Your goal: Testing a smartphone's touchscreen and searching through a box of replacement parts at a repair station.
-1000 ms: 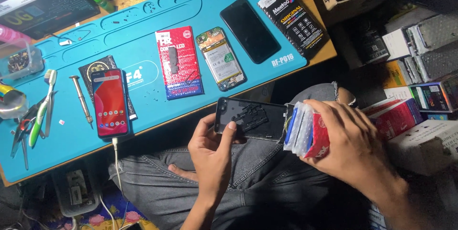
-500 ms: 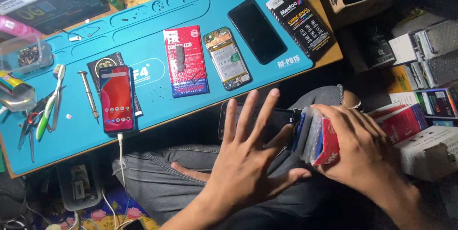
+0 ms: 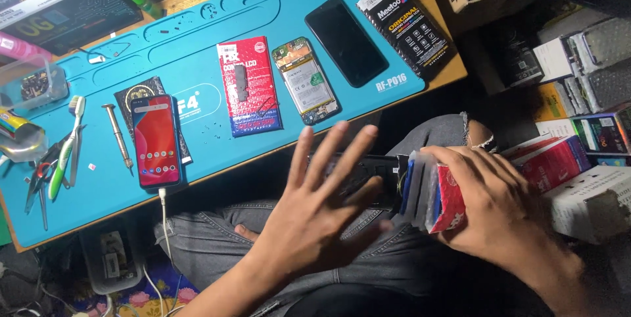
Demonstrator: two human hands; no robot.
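— How many hands show in the head view, and what are they doing?

— Two. The left hand (image 3: 315, 215) is spread flat, all five fingers open and blurred, holding nothing, over a dark rectangular phone frame (image 3: 368, 176) lying on the person's lap. The right hand (image 3: 490, 208) is closed around a stack of thin flat packets, red, blue and white (image 3: 430, 192), pressing it against the frame's right end, above grey denim jeans (image 3: 197, 245) with a frayed knee.

— And on the bench?

— One turquoise silicone work mat (image 3: 197, 61) carries two whole phones: a lit smartphone with a red screen (image 3: 156, 139), a white cable plugged in, and a glossy black phone with its screen dark (image 3: 346, 41). Between them lie one red printed parts packet (image 3: 248, 87) and one opened phone body showing its battery (image 3: 305, 80). One black printed packet (image 3: 407, 28) sits at the mat's right corner. To the left lie one metal screwdriver (image 3: 118, 134) and one green-and-white toothbrush (image 3: 66, 149).
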